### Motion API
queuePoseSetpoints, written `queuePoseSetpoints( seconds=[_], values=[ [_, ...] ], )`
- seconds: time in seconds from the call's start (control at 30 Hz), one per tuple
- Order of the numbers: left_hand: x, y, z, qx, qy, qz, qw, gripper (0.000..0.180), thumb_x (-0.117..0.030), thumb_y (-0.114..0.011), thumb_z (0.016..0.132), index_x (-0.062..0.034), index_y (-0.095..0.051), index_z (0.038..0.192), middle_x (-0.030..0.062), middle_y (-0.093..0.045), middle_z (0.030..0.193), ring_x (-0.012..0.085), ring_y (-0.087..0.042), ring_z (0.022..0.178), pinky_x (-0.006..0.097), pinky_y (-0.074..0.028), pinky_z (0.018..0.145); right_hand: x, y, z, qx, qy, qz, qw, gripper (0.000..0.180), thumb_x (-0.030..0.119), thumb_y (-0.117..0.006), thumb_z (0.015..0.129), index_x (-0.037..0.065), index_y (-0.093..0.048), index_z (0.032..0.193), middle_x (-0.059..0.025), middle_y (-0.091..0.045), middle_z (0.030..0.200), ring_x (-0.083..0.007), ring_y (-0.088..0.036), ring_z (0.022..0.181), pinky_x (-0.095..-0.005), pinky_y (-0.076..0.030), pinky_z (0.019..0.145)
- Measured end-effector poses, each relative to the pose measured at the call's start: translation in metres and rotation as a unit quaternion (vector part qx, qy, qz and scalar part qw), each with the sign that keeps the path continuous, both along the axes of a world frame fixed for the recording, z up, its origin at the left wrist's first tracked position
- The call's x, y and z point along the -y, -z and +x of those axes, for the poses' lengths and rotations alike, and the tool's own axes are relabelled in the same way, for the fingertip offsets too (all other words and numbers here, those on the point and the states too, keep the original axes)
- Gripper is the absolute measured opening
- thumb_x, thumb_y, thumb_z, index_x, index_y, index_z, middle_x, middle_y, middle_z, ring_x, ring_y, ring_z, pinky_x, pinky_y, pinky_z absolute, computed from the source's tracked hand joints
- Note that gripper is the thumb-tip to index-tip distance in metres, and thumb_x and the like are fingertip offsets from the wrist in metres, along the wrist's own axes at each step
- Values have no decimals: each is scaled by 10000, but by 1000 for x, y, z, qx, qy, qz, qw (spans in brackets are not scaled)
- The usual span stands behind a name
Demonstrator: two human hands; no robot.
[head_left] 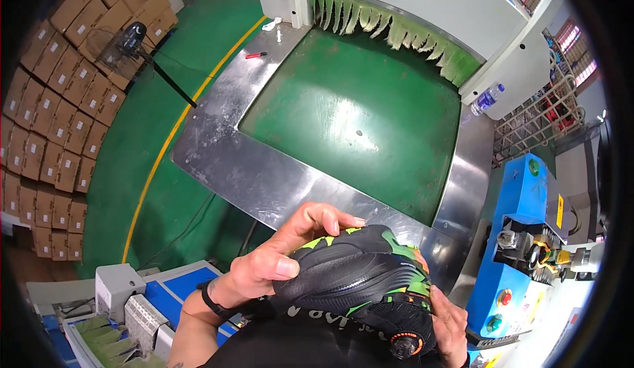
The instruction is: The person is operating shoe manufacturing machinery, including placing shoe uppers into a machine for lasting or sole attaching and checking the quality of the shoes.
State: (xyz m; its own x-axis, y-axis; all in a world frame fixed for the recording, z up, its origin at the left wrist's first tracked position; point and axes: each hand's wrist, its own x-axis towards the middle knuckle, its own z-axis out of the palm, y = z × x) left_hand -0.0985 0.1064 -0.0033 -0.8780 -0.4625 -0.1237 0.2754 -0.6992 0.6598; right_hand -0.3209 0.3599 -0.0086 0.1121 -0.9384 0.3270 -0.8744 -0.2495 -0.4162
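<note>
A black sports shoe (360, 269) with bright green and orange patches is held up in front of my chest, tilted on its side. At its lower right end sits a round dial (404, 345) with an orange ring. My left hand (281, 249) grips the shoe's left end, its thumb pressed on the black side and its fingers over the upper edge. Around the right end my right hand (450, 322) is closed, though most of its fingers are hidden behind the shoe. A black band (210, 294) circles my left wrist.
Ahead lies a green conveyor belt (330, 117) in a steel frame (300, 183), entering a fringed curtain (396, 28). A red marker (255, 55) and a plastic bottle (487, 99) rest on the frame. Blue machinery (505, 236) stands right; a fan (134, 36) and stacked cartons (59, 117) stand left.
</note>
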Motion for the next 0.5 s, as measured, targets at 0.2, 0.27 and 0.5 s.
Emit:
queuePoseSetpoints(
  seconds=[0.2,0.27,0.5],
  values=[
    [0,-1,3,26,1,11,1000,590,-338,-670,597,-54,-481,1078,235,-466,1305,379,-446,1282,516,-332,1112,-2,-7,4,-22,-12,-9,1000,142,-45,-636,742,-44,-514,815,-344,-627,1076,-470,-677,908,-464,-615,642],
    [-1,0,2,32,-10,24,999,572,-336,-669,589,-54,-485,1052,226,-484,1266,382,-445,1282,526,-328,1117,-3,-11,4,-27,-6,5,1000,146,-36,-625,752,-36,-508,840,-344,-626,1069,-475,-675,896,-475,-616,661],
    [7,5,0,-18,50,-9,999,578,-354,-638,700,-74,-439,1164,191,-422,1377,320,-395,1331,464,-306,1119,-8,-23,7,-30,1,26,999,167,21,-654,744,17,-539,866,-314,-605,1158,-459,-660,958,-511,-603,750]
  ],
)
